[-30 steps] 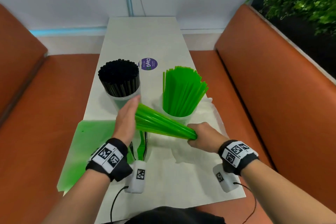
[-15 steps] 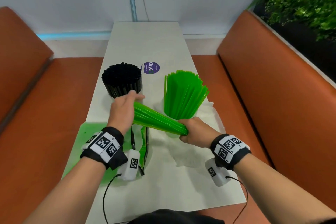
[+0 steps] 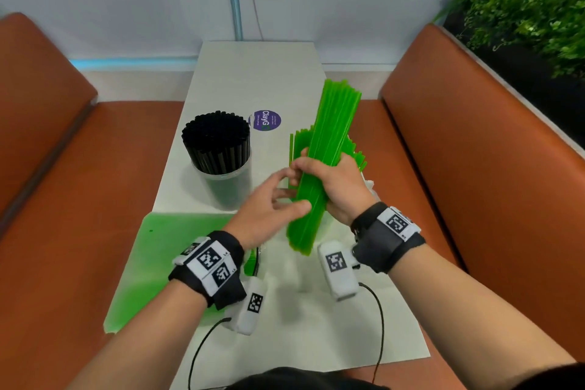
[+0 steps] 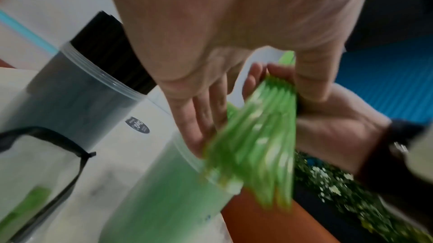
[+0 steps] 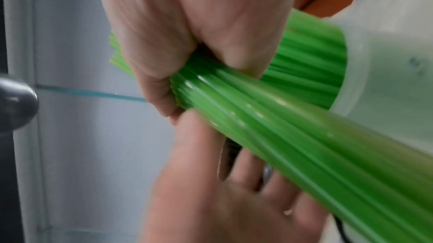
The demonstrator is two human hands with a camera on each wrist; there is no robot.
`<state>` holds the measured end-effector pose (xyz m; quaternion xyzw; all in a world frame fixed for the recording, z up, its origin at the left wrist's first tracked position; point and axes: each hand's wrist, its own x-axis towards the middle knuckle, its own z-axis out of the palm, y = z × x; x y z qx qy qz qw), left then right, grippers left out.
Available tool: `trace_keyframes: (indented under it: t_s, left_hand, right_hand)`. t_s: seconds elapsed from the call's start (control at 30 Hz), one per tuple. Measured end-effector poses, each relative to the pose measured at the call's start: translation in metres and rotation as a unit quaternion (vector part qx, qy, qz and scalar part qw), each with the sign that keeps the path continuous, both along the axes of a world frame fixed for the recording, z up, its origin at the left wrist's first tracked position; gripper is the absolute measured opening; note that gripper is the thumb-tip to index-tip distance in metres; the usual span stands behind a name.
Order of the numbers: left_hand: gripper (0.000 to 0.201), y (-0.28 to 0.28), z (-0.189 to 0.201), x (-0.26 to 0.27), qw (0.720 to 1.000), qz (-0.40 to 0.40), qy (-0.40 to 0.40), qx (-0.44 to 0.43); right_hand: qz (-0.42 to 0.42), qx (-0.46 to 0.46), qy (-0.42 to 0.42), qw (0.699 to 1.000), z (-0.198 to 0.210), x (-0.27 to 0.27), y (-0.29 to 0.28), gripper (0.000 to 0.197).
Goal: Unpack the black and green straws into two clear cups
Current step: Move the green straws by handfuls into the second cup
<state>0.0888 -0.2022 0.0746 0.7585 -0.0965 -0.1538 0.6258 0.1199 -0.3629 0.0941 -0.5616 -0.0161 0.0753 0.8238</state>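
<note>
Green straw bundle (image 3: 319, 174), swung from lying flat to near upright, clenched mid-length in right hand (image 3: 338, 187); left hand (image 3: 269, 209), fingers loose, steadies below; green-straw cup (image 4: 164, 187) behind awaits insertion.

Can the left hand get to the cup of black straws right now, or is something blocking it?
Probably yes. The left hand is open, holds nothing and sits just right of the cup of black straws, with bare table between them. The right hand alone grips the green straw bundle, off to the right.
</note>
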Motion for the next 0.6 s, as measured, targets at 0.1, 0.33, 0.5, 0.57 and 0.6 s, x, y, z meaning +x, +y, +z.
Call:
trace_keyframes:
  t_s: [0.1,0.33,0.5,0.57,0.6]
  left_hand:
    - [0.071,-0.016,-0.008,-0.002,0.998,-0.018,-0.056,0.039]
    - [0.025,-0.008,-0.018,-0.003,0.986,0.020,-0.053,0.158]
    - [0.021,0.009,-0.022,-0.003,0.953,-0.002,-0.086,0.291]
    - [0.038,0.013,-0.022,-0.001,0.956,0.005,-0.087,0.282]
    - [0.051,0.015,-0.020,-0.001,0.967,0.015,-0.073,0.242]
  right_hand:
    - [-0.023,0.114,0.018,0.993,0.011,0.003,0.014,0.020]
    - [-0.052,0.136,0.037,0.989,0.019,0.000,0.015,0.021]
    - [-0.137,0.166,0.052,0.975,0.035,0.015,-0.013,0.004]
    - [-0.152,0.174,0.052,0.971,0.037,0.016,-0.016,0.005]
    - [-0.161,0.183,0.051,0.969,0.038,0.017,-0.017,0.005]
